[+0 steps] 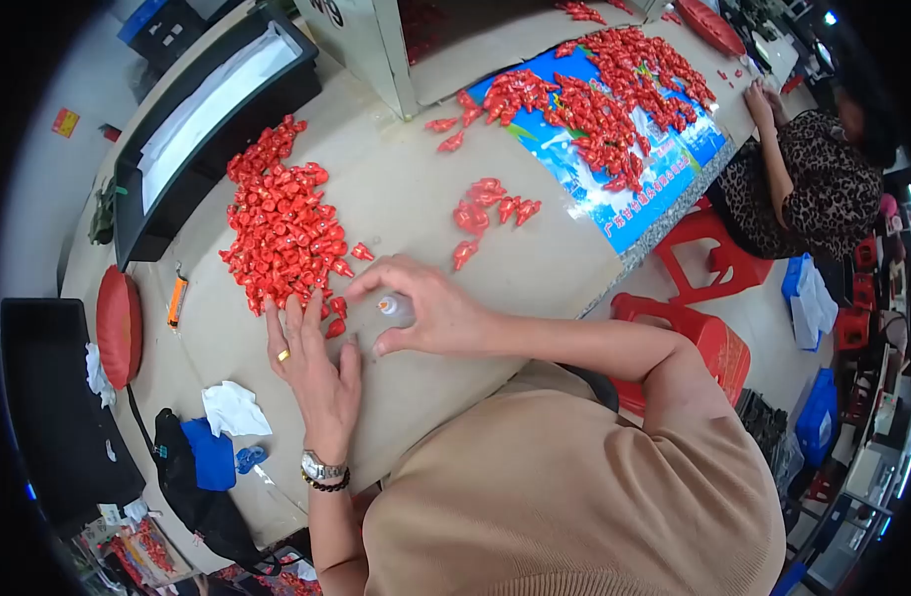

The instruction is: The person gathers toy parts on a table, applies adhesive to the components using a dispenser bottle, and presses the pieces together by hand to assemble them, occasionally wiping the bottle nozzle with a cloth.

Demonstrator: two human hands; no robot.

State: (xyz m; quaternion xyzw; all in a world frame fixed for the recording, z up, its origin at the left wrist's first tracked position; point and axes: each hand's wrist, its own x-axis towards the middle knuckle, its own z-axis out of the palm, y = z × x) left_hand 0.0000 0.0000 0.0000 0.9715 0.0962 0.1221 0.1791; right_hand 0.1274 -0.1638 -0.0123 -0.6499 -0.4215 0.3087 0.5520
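Left hand (318,382) spread on red pieces (281,228), right grip (443,316) clamped on bottle (398,309) — Chinese-lettered blue sheet (566,179), panel (361,35) marked "9"

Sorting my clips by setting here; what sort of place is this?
Probably a small workshop or factory for hand work: a heap of small red pieces lies on a long table, many more are spread over a blue sheet, and another person is at the table's edge.
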